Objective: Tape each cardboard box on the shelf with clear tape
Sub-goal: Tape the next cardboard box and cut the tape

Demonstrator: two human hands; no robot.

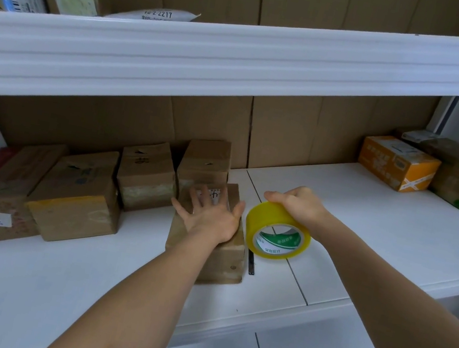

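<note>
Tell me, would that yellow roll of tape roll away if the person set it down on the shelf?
Probably, if set on its edge: the tape roll is a round ring and the white shelf looks smooth and flat. Laid on its side, it would likely stay put. It seems light, since the right hand grips it from above alone.

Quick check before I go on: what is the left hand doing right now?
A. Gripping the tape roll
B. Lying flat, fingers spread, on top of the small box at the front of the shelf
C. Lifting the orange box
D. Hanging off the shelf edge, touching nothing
B: the left hand rests open, fingers spread, on the small cardboard box, while the right hand grips the yellow tape roll beside it.
</note>
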